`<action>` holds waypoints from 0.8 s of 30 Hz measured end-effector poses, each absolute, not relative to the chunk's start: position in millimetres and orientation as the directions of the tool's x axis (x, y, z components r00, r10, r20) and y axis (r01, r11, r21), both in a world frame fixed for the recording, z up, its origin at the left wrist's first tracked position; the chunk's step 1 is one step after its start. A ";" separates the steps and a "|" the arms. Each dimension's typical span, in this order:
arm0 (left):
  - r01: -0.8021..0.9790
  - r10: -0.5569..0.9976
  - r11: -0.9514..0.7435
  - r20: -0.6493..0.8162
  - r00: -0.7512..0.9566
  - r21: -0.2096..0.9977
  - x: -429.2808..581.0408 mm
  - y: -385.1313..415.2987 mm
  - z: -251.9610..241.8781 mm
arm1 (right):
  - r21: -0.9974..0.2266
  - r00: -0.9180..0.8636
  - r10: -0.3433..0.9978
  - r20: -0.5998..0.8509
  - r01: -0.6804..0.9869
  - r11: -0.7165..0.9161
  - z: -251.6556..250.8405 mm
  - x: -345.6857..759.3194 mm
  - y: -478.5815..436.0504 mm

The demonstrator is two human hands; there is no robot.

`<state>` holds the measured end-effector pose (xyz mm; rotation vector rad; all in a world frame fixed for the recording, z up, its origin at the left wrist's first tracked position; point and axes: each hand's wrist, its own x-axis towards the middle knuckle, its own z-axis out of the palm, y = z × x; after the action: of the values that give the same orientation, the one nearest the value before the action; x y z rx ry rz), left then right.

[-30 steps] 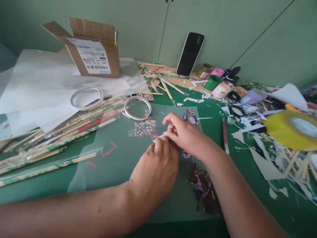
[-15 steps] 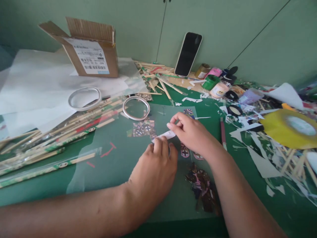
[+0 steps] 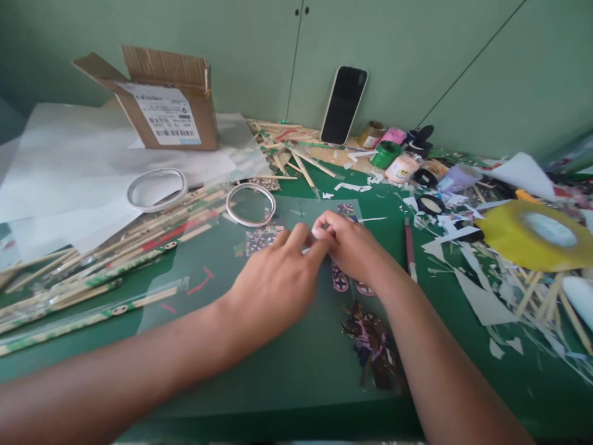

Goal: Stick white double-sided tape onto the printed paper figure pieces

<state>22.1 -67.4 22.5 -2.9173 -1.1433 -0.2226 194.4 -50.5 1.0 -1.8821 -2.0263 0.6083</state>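
Observation:
My left hand [image 3: 273,284] and my right hand [image 3: 349,244] meet over a clear plastic sheet [image 3: 222,309] on the green table. Their fingertips pinch together around a small white strip that is almost hidden between them. Patterned paper cut-outs lie under and beside the hands: one [image 3: 259,238] left of the fingers, one [image 3: 340,281] below my right hand, and a dark one [image 3: 373,343] nearer to me. A tape ring [image 3: 251,204] lies just beyond my left hand.
A cardboard box [image 3: 162,102] and white paper [image 3: 69,167] sit at the back left, with a second tape ring [image 3: 156,190]. Long sticks [image 3: 106,259] lie at left. A phone [image 3: 343,105] leans on the wall. Paint pots [image 3: 403,167], paper scraps, a yellow tape roll [image 3: 537,235] and a brush [image 3: 409,247] crowd the right.
My left hand has moved up and forward to meet my right fingertips. The white strip, plainly visible half a second ago, is now mostly covered by the fingers.

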 end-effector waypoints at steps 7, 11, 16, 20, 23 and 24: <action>0.799 0.792 -0.601 0.141 0.594 0.007 -7.3 -10.1 40.7 | -0.539 -0.012 0.998 -0.066 0.842 -0.026 8.3 187.5 -52.6; 0.787 0.779 -0.599 0.121 0.615 -0.145 -18.4 2.4 35.6 | -0.604 -0.016 0.994 0.106 0.793 0.078 9.7 183.2 -53.7; 0.770 0.754 -0.611 0.163 0.637 -0.184 -18.5 -0.1 32.0 | -0.659 -0.098 0.974 0.206 0.722 0.212 5.7 179.5 -52.5; 0.749 0.725 -0.662 0.229 0.649 -0.025 -10.7 -6.0 36.2 | -0.713 -0.107 0.948 0.298 0.635 0.296 3.4 176.8 -53.0; 0.675 0.750 -0.657 0.197 0.632 0.337 -2.8 -10.5 35.3 | -0.784 -0.045 0.940 0.338 0.539 0.308 4.7 174.9 -54.3; 0.614 0.754 -0.629 0.183 0.631 0.476 -0.8 -11.3 33.5 | -0.799 -0.018 0.942 0.336 0.524 0.295 5.5 174.5 -54.8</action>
<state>-0.8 -11.3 33.5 -3.1652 -1.3886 -0.6664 174.5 -54.8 5.5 -1.3514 -1.6713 0.5877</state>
